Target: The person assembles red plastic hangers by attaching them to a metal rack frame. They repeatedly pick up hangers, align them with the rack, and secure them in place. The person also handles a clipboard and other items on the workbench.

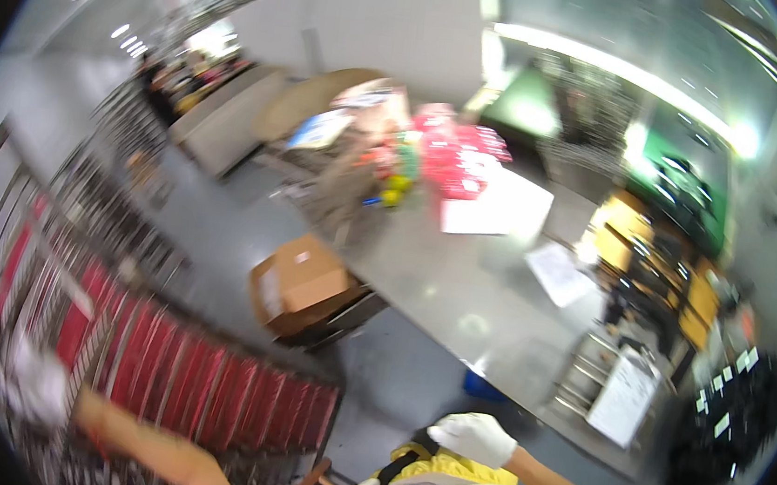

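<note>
The whole picture is motion-blurred. My left hand (pixel 36 386), in a white glove, reaches far to the lower left and lies against a wire rack (pixel 107 346) filled with several upright red packs (pixel 207 379). Blur hides whether it grips one. My right hand (pixel 475 436), also in a white glove, is curled close to my chest on the top of a yellow bag with a black strap (pixel 437 469). My white sleeve fills the lower edge below it.
A brown cardboard box (pixel 300 283) sits on a low stand beside a long steel table (pixel 445 290). On the table lie red packets (pixel 458 156), colourful items and white sheets (pixel 497 208). A white board (pixel 622 396) leans at the right, near yellow crates (pixel 624 230).
</note>
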Demonstrator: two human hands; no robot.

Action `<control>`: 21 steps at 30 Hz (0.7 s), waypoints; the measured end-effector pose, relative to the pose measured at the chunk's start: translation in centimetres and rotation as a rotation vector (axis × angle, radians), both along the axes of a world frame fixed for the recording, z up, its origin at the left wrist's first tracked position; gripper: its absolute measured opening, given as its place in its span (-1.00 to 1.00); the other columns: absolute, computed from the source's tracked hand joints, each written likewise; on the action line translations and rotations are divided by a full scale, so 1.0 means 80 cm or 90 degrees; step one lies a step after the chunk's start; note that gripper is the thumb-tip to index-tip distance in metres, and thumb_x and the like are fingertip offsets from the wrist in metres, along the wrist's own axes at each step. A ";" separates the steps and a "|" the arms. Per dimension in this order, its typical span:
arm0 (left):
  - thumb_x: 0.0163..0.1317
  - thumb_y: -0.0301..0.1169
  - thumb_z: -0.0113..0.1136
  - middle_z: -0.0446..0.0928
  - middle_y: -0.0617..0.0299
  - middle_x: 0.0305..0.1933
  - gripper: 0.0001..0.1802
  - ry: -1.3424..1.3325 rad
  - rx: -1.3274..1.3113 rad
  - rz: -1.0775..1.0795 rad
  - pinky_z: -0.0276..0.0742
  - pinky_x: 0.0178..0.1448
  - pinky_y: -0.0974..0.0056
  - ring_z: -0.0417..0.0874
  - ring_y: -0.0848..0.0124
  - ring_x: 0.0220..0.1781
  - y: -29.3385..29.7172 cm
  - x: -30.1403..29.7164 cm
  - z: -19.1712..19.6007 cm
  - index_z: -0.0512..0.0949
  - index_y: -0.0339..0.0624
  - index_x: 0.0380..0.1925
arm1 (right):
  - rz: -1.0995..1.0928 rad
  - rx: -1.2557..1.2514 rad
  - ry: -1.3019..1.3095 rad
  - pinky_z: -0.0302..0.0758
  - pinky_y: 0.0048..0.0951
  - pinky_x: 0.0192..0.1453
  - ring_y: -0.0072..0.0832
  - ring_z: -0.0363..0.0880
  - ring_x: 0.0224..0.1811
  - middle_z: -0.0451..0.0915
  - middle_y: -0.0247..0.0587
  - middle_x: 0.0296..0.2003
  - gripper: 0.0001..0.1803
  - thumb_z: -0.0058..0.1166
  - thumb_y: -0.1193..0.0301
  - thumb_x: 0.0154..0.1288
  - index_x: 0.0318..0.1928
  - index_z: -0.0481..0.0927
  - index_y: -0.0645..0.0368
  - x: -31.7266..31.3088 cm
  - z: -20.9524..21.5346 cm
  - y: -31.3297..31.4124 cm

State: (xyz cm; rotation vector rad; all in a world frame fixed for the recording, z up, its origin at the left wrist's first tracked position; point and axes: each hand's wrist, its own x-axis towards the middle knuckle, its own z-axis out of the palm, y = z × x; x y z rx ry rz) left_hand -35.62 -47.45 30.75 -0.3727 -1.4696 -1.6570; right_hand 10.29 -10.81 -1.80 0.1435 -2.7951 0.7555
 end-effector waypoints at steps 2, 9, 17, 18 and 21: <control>0.27 -0.18 0.02 0.66 -0.04 -0.21 -0.69 -0.071 -0.219 0.118 0.49 -0.11 -0.13 0.68 0.04 -0.21 0.054 0.090 -0.070 0.64 -0.07 -0.19 | 0.033 0.038 -0.018 0.59 -0.37 -0.33 -0.33 0.61 -0.30 0.52 -0.24 -0.36 -0.68 -0.01 0.44 0.20 -0.01 0.52 0.05 0.008 -0.003 0.018; 0.26 -0.21 0.08 0.65 -0.07 -0.20 -0.70 -0.195 -0.782 0.021 0.51 -0.16 -0.05 0.67 0.01 -0.26 0.288 0.222 -0.251 0.65 -0.15 -0.20 | -0.098 0.095 0.062 0.44 -0.30 -0.61 -0.26 0.53 -0.62 0.47 -0.24 -0.64 -0.82 0.04 0.34 0.22 -0.48 0.56 0.11 0.067 -0.002 0.112; 0.25 -0.32 0.09 0.51 -0.05 -0.68 -0.66 0.285 -1.015 -0.330 0.46 -0.51 -0.02 0.59 -0.03 -0.60 0.520 0.189 -0.487 0.56 -0.18 -0.68 | -0.427 0.189 0.063 0.47 -0.38 -0.61 -0.45 0.60 -0.57 0.50 -0.37 -0.60 -0.92 0.07 0.34 0.09 -0.52 0.53 -0.05 0.163 0.013 0.195; 0.18 -0.29 0.14 0.51 -0.03 -0.71 -0.64 0.277 -1.028 -0.274 0.52 -0.48 -0.01 0.60 -0.01 -0.62 0.548 0.198 -0.504 0.52 -0.14 -0.78 | -0.498 0.208 0.018 0.51 -0.36 -0.54 -0.41 0.62 -0.51 0.51 -0.34 -0.57 -0.94 0.08 0.34 0.09 -0.50 0.53 -0.04 0.178 0.011 0.198; 0.13 -0.24 0.16 0.51 0.00 -0.73 -0.63 0.389 -1.080 -0.306 0.55 -0.46 0.02 0.60 0.03 -0.65 0.617 0.183 -0.550 0.48 -0.08 -0.82 | -0.745 0.069 -0.033 0.58 -0.28 -0.26 -0.23 0.63 -0.32 0.56 -0.19 -0.42 -0.91 0.07 0.33 0.15 -0.41 0.55 0.03 0.235 -0.014 0.193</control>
